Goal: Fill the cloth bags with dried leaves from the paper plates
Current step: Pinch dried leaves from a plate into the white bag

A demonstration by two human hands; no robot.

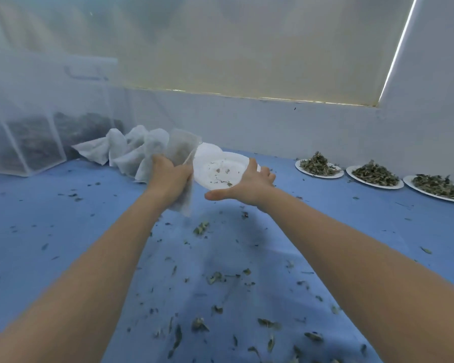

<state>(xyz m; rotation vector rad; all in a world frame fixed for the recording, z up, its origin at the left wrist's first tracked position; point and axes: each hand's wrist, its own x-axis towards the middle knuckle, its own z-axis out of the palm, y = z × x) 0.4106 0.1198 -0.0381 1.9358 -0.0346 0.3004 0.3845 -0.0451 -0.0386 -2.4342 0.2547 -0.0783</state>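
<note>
My left hand (168,175) grips a white cloth bag (181,153) around its middle and holds it above the blue table; dark leaves show through the cloth. My right hand (247,183) holds a white paper plate (218,163) tilted toward the bag, fingers under its rim. Only a few leaf crumbs lie on that plate. To the right, three paper plates (319,167) (374,176) (435,188) heaped with dried leaves stand in a row along the wall.
Several filled cloth bags (121,153) lean in a row behind my left hand. A white mesh rack (24,142) with dark leaves stands at the far left. Loose dried leaves (215,277) are scattered over the blue table cover (63,231). A white wall runs along the back.
</note>
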